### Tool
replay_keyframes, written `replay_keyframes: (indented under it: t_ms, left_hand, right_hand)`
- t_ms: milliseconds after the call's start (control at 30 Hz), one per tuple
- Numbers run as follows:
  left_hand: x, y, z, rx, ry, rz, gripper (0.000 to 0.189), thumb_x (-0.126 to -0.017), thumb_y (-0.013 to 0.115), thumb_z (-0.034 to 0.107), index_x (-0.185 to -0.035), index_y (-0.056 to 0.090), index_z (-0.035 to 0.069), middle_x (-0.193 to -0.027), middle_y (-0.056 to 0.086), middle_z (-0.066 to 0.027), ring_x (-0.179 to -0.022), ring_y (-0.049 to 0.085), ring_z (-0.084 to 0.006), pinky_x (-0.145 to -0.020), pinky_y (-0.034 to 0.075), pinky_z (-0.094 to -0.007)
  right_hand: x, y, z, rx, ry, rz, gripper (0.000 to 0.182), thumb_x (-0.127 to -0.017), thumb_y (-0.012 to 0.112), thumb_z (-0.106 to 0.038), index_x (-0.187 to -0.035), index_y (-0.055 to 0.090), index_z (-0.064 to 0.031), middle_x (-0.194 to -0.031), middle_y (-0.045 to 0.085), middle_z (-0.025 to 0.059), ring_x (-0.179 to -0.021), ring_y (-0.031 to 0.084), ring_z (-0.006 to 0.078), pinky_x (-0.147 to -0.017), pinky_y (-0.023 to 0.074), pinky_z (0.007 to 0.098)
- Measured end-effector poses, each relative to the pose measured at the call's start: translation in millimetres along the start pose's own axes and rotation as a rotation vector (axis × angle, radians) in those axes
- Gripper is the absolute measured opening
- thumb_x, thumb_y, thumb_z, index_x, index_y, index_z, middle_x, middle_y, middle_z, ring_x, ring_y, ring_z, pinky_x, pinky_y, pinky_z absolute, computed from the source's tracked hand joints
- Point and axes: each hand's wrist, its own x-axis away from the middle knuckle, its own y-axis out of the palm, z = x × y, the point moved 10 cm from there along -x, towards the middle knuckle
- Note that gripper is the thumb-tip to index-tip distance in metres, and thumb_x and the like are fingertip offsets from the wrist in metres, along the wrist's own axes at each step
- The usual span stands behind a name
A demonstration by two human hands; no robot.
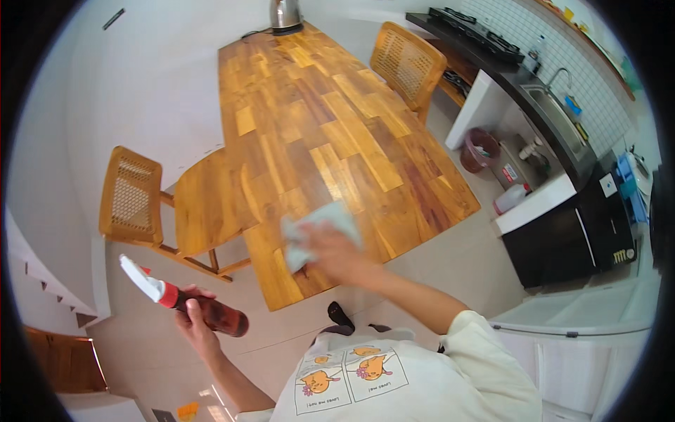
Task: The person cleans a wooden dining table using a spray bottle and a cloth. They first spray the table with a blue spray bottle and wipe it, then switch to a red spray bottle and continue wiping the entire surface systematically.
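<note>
My right hand (335, 253) presses a pale green cleaning cloth (337, 216) flat against the near end of a wooden dining table (369, 137). Hand and cloth are blurred. My left hand (198, 319) grips a spray bottle (224, 316) by its dark reddish body, off the table's near left corner and above the floor. The bottle lies tilted, its white trigger head (141, 279) with a red collar pointing up and left.
An electric kettle (286, 18) stands at the table's far end. Cane-backed chairs flank it, one at left (132, 198), one at right (408, 63). Along the right run a black counter (506, 76) with gas stove (477, 34) and sink (559, 118), and a waste bin (480, 150) beneath.
</note>
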Motion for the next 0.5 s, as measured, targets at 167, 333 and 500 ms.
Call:
replay_keyframes:
  t_ms: [167, 333, 500]
  left_hand:
    - [-49.8, -1.4, -16.8, -0.036, -0.036, 0.033, 0.034, -0.091, 0.050, 0.031, -0.104, 0.049, 0.000, -0.082, 0.057, -0.0083, -0.077, 0.055, -0.0156, -0.071, 0.045, -0.0273]
    - [-84.4, 19.3, -26.7, -0.067, -0.055, 0.064, 0.038, -0.091, 0.050, 0.035, -0.105, 0.049, 0.000, -0.082, 0.056, -0.0077, -0.078, 0.055, -0.0157, -0.071, 0.044, -0.0273]
    - [-96.4, 39.0, -36.1, -0.063, -0.073, 0.120, 0.039, -0.090, 0.051, 0.036, -0.106, 0.049, 0.000, -0.082, 0.055, -0.0079, -0.077, 0.054, -0.0155, -0.071, 0.044, -0.0277]
  right_hand:
    - [115.2, -135.5, 179.2, 0.341, 0.632, 0.238, 0.041, -0.085, 0.054, -0.020, -0.124, 0.048, -0.0080, -0.133, 0.040, 0.0157, -0.127, 0.032, 0.0325, -0.104, 0.0240, 0.0471]
    - [96.7, -142.0, 210.2, 0.377, 0.703, 0.173, 0.041, -0.088, 0.051, -0.021, -0.128, 0.046, -0.0119, -0.142, 0.031, 0.0071, -0.132, 0.025, 0.0314, -0.106, 0.0188, 0.0480]
    - [8.2, -133.3, 303.3, 0.337, 0.565, 0.120, 0.041, -0.090, 0.047, -0.026, -0.128, 0.045, -0.0122, -0.142, 0.032, 0.0068, -0.131, 0.026, 0.0304, -0.107, 0.0180, 0.0472]
